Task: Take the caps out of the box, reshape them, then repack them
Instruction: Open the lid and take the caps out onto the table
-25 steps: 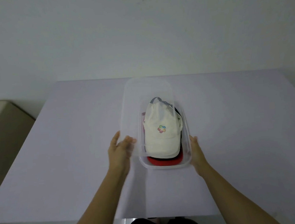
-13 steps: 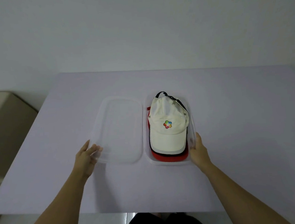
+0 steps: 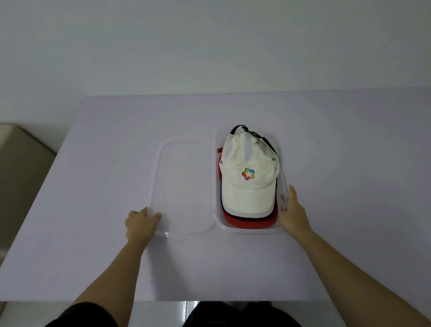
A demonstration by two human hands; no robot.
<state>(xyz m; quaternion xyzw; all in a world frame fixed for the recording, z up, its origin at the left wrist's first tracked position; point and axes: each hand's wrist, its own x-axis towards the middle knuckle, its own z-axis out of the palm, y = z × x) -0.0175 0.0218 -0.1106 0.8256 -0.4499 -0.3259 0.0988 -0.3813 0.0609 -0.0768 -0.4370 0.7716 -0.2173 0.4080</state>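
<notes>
Lilac-white tabletop (image 3: 350,152) fills my view, with wide bare room to the right of the box and beyond it up to the far edge by the wall. Clear plastic box (image 3: 282,158) sits lidless near the middle, its near rim well back from the table's front edge. Its clear lid (image 3: 182,186) lies flat just left of the box, long sides almost touching. Inside the box a cream cap (image 3: 249,186) tops the stack, brim toward me, over a red cap (image 3: 250,223). My left hand (image 3: 139,227) pinches the lid's near-left corner, fingers curled. My right hand (image 3: 291,212) clasps the box's near-right wall, thumb outside, fingertips inside.
</notes>
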